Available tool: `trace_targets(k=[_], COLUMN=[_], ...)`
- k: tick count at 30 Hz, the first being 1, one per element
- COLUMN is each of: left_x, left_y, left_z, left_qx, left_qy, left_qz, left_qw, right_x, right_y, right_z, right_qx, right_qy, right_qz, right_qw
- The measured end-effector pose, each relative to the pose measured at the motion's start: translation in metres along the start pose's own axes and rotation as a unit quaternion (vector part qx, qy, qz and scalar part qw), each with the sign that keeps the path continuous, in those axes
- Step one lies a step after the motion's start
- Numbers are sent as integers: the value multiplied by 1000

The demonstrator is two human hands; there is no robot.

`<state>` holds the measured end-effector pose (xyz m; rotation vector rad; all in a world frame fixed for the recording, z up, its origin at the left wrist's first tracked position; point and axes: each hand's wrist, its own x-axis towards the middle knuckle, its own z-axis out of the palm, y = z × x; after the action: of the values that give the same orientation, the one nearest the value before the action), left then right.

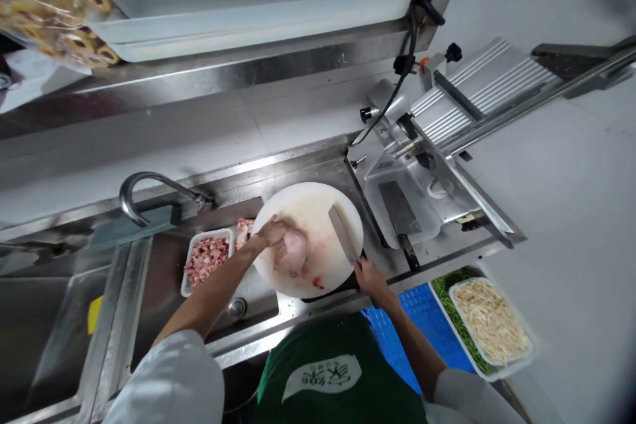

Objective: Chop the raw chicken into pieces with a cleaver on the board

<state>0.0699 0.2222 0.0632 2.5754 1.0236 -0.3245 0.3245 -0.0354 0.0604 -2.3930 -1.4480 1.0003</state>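
Observation:
A round white cutting board (322,212) lies at the middle of the steel counter. On its left half rests a pale, pinkish piece of raw meat (294,253). My left hand (272,233) touches the upper left side of the meat; its fingers are blurred. At the board's right edge my right hand (366,275) is closed around the handle of a cleaver (342,233). The cleaver's blade lies over the right part of the board, apart from the meat. A small red scrap (318,283) sits near the board's front edge.
Left of the board, a white tray of chopped meat (207,260) stands over the sink, near a curved faucet (149,179). A slicer (447,146) and a second cleaver (399,209) are at right. Trays of shredded food (489,321) stand lower right. A shelf (248,73) hangs above.

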Motion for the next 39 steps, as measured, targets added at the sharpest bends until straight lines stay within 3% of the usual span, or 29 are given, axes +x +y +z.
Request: trace_targets(k=[3,5,6,8,10,12,14,16,21,26,30,35,39], left_x=[-51,-91,-110,-142,-165,-178,-181,-177,-147,-137,-139,-138,-137], left_y=[-10,-1,9,38,72,101,117,123,126,139,137,132,130], left_z=[23,52,70,106,136,154,159,154,126,118,120,124,126], left_qx=[9,-61,-119,-250,-398,-510,-560,-549,-408,-312,-267,-247,-242], left_qy=[-12,27,40,81,102,112,115,124,168,156,139,131,124], left_qz=[-87,-223,-259,-295,-311,-317,-313,-313,-318,-309,-305,-304,-294], left_qw=[996,972,958,919,857,792,758,765,839,885,904,911,916], right_x=[-3,-4,-4,-6,-8,-10,-10,-9,-8,-15,-17,-4,-4], right_y=[-3,-11,-16,-31,-47,-61,-71,-79,-94,-99,-97,-90,-91], right_z=[1,2,2,4,9,15,20,22,14,9,16,25,-9], right_qx=[2,-4,-9,-18,-23,-31,-45,-57,-70,-90,-102,-111,-61], right_qy=[-6,-12,-14,-13,-14,-22,-30,-27,14,27,47,17,47], right_qz=[16,26,26,9,-26,-66,-90,-98,-124,-135,-132,-105,-105], right_qw=[1000,1000,1000,1000,999,997,994,993,990,986,985,988,991])
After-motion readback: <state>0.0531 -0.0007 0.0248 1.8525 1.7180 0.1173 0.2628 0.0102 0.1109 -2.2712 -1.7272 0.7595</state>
